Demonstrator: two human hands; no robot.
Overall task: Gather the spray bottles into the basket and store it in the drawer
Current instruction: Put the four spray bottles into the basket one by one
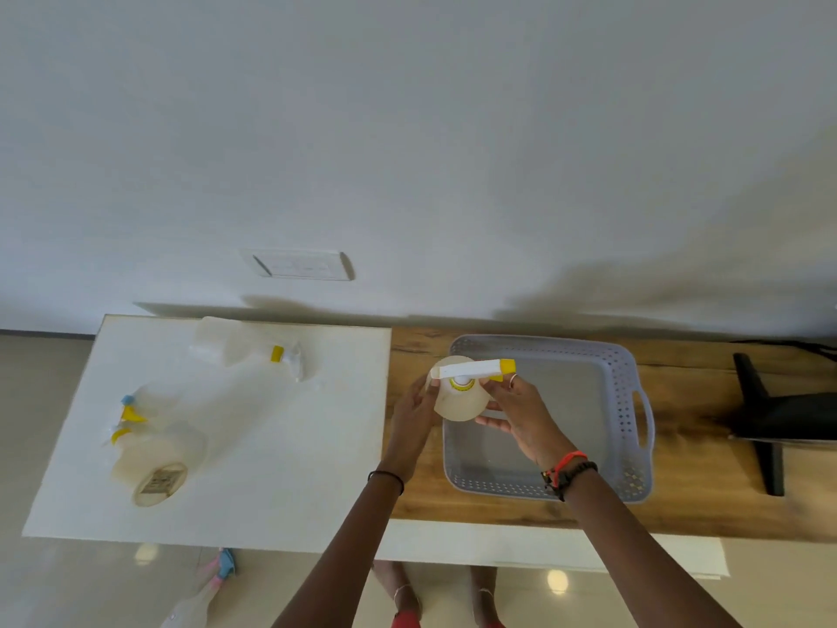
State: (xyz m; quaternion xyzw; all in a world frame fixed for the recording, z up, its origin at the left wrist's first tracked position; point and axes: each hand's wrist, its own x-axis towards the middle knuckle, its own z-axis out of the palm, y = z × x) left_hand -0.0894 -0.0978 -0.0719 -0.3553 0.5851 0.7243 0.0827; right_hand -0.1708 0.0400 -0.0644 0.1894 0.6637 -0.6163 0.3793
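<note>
I hold a translucent spray bottle (459, 398) with a white and yellow trigger head upright, over the left rim of the grey perforated basket (632, 401). My left hand (410, 414) grips its left side and my right hand (516, 412) its right side. The basket holds no bottles. On the white board (281, 469) lie three more bottles: one with a yellow collar (253, 346) at the back, one with a blue and yellow head (145, 403) at the left, one large one (154, 464) on its side near it.
The basket rests on a wooden tabletop (706, 500) against a white wall. A black stand (770, 419) sits at the right end. Another spray bottle with a pink and blue head (204, 596) lies on the floor below the board. My feet show under the table.
</note>
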